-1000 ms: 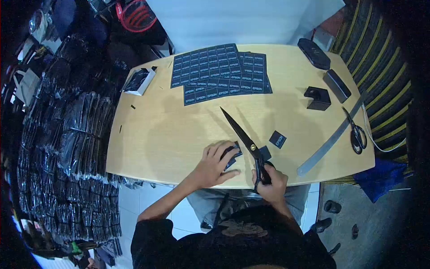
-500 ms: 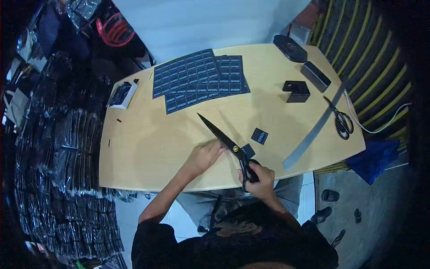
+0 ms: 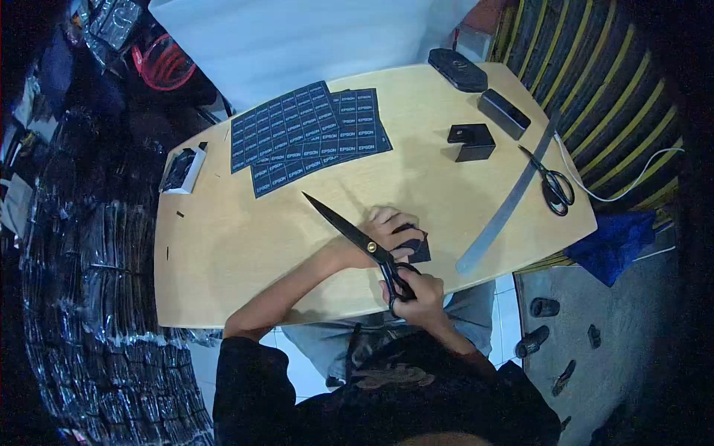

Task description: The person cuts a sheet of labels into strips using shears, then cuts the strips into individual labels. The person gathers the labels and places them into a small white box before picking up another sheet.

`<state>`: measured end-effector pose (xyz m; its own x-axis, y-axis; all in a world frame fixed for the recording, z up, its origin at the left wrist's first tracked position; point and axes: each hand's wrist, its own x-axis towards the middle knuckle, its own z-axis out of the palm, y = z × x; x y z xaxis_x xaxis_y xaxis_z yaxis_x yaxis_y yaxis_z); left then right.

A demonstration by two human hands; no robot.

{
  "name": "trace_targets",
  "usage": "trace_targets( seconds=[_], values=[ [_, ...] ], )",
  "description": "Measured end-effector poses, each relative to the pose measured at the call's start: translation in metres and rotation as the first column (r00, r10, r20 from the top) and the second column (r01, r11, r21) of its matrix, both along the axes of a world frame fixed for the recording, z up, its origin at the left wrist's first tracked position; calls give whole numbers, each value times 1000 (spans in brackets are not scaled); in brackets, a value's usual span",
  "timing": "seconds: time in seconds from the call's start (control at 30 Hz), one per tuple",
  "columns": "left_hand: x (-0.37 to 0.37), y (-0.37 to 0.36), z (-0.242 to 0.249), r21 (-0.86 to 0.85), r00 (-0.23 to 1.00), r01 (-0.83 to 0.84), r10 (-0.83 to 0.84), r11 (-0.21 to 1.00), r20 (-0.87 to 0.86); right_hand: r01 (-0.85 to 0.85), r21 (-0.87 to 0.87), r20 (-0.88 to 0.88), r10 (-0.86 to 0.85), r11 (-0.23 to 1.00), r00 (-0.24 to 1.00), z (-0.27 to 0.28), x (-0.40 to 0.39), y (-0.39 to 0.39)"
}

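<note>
My right hand (image 3: 422, 299) grips the handles of large black tailor's shears (image 3: 338, 219), whose closed blades point up and left across my left forearm. My left hand (image 3: 388, 229) has reached over the small dark cut labels (image 3: 421, 252) in front of me, its fingers curled on a label between thumb and fingertips. The hand hides part of these pieces, and their print does not show. Beyond it, overlapping dark sheets printed with rows of EPSON labels (image 3: 312, 132) lie flat on the table.
On the pale wooden table (image 3: 230, 275) lie a long metal ruler (image 3: 506, 212), smaller scissors (image 3: 556, 189), a black open-sided block (image 3: 472, 143), a black oblong box (image 3: 504, 114) and a flat dark case (image 3: 457, 70). A white box (image 3: 184, 171) sits at the left edge. Bundled plastic packs (image 3: 123, 253) are stacked left.
My left hand has moved right onto the small cut labels and covers them. The shears stay in my right hand with blades closed. The whole view has shifted slightly.
</note>
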<state>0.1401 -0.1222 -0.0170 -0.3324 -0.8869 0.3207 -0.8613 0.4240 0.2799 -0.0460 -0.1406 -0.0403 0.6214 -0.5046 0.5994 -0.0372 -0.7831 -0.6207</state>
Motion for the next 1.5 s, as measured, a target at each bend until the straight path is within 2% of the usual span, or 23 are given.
trace_targets(
  seconds=[0.3, 0.37, 0.4, 0.5, 0.53, 0.63, 0.83, 0.9, 0.93, 0.97, 1.0, 1.03, 1.07, 1.1, 1.13, 1.17, 1.23, 1.27, 1.3, 1.37, 1.4, 1.43, 1.5],
  values=[
    [-9, 12, -6, 114, 997, -66, 71, 991, -40, 8, 33, 2, -8, 999, 1000, 0, 1, 1],
    [-13, 13, -9, -105, 995, -85, 80, 991, -57, 6, 37, -9, -6, 999, 1000, 3, 1, 1],
    [-16, 15, 9, 67, 996, -84, 81, 994, 35, 4, 44, -27, -2, 999, 1000, 5, 1, 2],
    [-10, 11, 4, 102, 986, -50, 32, 994, 164, 2, 107, 2, -2, 994, 1000, 2, 1, 3],
    [-10, 11, 3, 46, 1000, -30, 30, 998, 6, 2, 104, 1, -2, 995, 1000, 2, 1, 3],
    [-11, 12, 0, 60, 983, -38, 48, 997, -176, 2, 60, 11, -3, 998, 1000, 0, 1, 1],
    [-1, 24, -8, 29, 945, -190, 191, 981, -264, 2, 122, -24, 1, 993, 1000, -13, -2, 1],
    [24, 34, -1, 170, 906, -375, 399, 911, -139, 3, 119, -36, 1, 993, 999, -16, -2, 2],
    [49, 42, -2, 155, 857, -420, 447, 894, -258, 57, 122, -67, -49, 991, 997, -14, 0, 3],
    [80, 48, -16, 217, 780, -537, 578, 815, -239, 56, 78, 8, -57, 995, 998, -7, 3, 5],
    [95, 62, 28, 174, 697, -663, 685, 728, -212, 40, 129, -6, -40, 991, 999, -8, 4, 5],
    [139, 74, 17, -97, 719, -692, 673, 715, -174, 30, 179, -23, -26, 983, 999, -10, 2, 5],
    [173, 85, 17, 5, 538, -766, 645, 643, -543, 19, 177, -9, -17, 984, 1000, -6, 1, 7],
    [208, 100, 45, -141, 475, -877, 870, 459, -127, 49, 177, -44, -42, 983, 998, 0, -2, 9],
    [263, 124, 75, -144, 275, -956, 953, 257, -123, 78, 171, -68, -67, 982, 995, 1, 4, 9],
    [301, 140, 77, -204, 188, -961, 982, 185, 1, 81, 163, -54, -73, 983, 996, -4, 2, 8],
    [407, 181, 28, -516, 223, -841, 973, 163, -55, 25, 157, -44, -19, 987, 999, -14, 0, 3],
    [380, 183, 52, -423, 42, -905, 999, 39, 1, 40, 165, -37, -34, 985, 999, -4, 1, 6],
    [400, 196, 44, -231, -34, -973, 997, -16, 75, 73, 154, -31, -69, 985, 997, -5, 0, 4],
    [398, 201, 35, -211, -152, -969, 982, -125, 113, 89, -18, -130, -91, 996, 987, -16, -6, 1],
    [391, 199, 44, -18, -108, -994, 986, -107, 123, 80, -99, -182, -98, 992, 978, -19, -6, 0],
    [394, 196, 40, -21, -93, -996, 989, -91, 119, 97, -102, -178, -114, 990, 977, -20, -4, -1],
    [398, 194, 30, -130, -194, -976, 970, -176, 148, 54, 7, -70, -53, 999, 996, -20, -1, 2]
  ],
)
